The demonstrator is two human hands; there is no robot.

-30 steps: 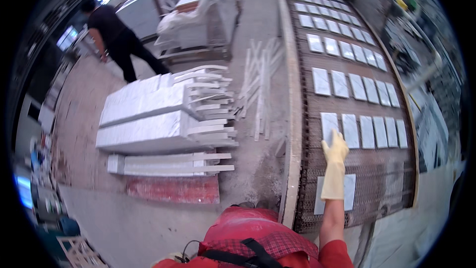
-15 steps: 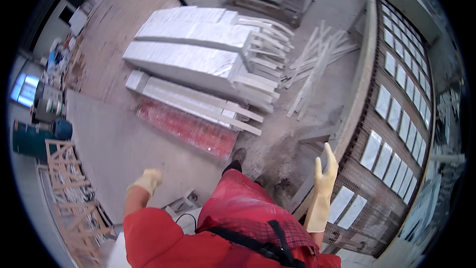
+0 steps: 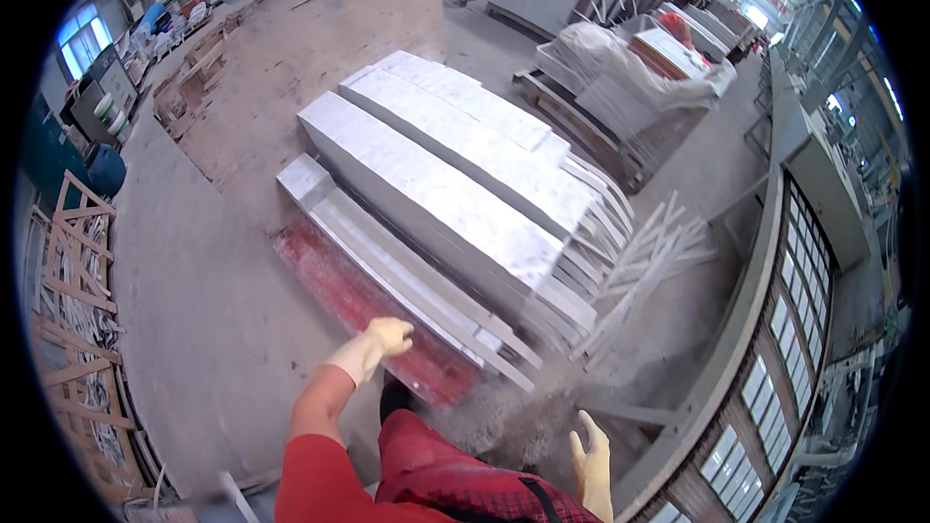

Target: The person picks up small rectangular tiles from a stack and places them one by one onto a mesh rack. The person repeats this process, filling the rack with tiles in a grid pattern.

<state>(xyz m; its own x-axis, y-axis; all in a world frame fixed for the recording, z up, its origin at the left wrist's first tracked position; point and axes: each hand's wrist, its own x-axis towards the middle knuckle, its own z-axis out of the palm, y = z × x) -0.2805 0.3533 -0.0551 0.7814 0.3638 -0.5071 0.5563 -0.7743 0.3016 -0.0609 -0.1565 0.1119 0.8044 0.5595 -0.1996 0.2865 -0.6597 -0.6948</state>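
My left hand (image 3: 389, 336), in a cream rubber glove, reaches forward in front of my body with its fingers curled together; no object shows in it. Beneath it in the picture lies a dusty red board (image 3: 354, 305) on the floor; I see no contact. My right hand (image 3: 592, 457), gloved alike, hangs at the lower right with thumb and fingers apart, holding nothing. Ahead are two long stacks of white stone slabs (image 3: 436, 196). A lower, narrow stack of strips (image 3: 387, 261) runs alongside the red board, with a pale block (image 3: 304, 177) at its far end.
Loose pale strips (image 3: 644, 276) lie heaped right of the stacks. A long conveyor frame (image 3: 717, 353) carrying rows of white tiles (image 3: 733, 460) runs along my right. Wooden crate frames (image 3: 77, 329) stand at left. Plastic-wrapped slabs (image 3: 620, 77) sit on a pallet farther back.
My view has turned and tipped up, showing more of the hall. My left hand has swung forward and right, over the red board in the picture. My right hand appears lower in the picture.
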